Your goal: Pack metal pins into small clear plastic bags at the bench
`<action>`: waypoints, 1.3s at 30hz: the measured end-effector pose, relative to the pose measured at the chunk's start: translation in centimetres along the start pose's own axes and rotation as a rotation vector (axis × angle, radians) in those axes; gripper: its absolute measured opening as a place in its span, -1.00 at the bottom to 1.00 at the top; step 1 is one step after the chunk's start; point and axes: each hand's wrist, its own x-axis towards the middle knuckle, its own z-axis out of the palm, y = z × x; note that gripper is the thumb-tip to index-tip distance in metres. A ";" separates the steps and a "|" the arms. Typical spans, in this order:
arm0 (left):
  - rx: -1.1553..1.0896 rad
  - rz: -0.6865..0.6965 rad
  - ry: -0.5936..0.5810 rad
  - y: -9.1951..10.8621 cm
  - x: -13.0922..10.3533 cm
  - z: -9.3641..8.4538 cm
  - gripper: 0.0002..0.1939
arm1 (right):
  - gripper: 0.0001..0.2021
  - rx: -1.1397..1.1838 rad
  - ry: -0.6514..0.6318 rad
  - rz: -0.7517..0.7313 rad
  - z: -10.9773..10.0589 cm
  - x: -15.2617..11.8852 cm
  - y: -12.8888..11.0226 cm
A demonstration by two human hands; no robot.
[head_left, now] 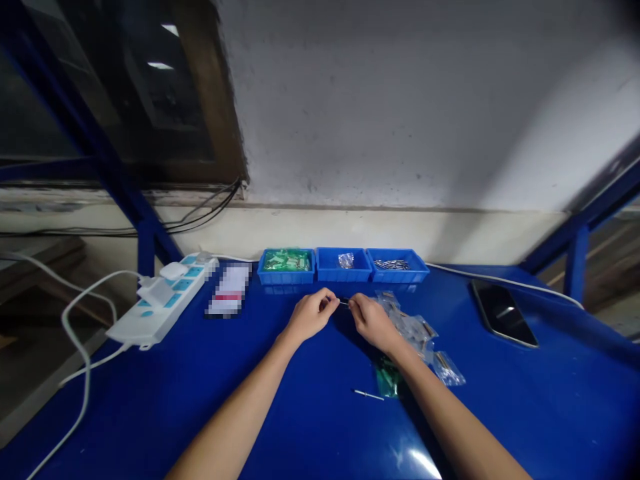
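My left hand (313, 313) and my right hand (371, 321) meet over the middle of the blue table, fingertips pinched. Between them runs a thin metal pin (344, 303), an end in each pinch; its finer details are too small to make out. Small clear plastic bags (413, 327) with slim parts inside lie in a pile beside and behind my right hand. Under my right forearm sits a green plastic packet (387, 381), partly covered. A loose slender metal pin (369, 395) rests on the table in front of the hands.
Three blue bins line the wall: one with green packets (287, 260), one with a clear bag (345, 261), one with metal pins (393, 265). At left are a power strip (163, 300) with cables and a blurred-out phone-like object (229, 290). A dark phone (503, 313) lies right.
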 end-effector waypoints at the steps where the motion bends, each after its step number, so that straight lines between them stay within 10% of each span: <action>1: -0.010 0.006 -0.001 0.1 0.0 -0.1 -0.75 | -0.78 -0.014 0.004 0.015 -0.1 0.0 0.1; 39: 0.194 0.079 -0.105 0.9 -1.2 -0.3 -0.78 | -0.71 -0.047 -0.122 -0.171 -0.6 -0.1 -0.6</action>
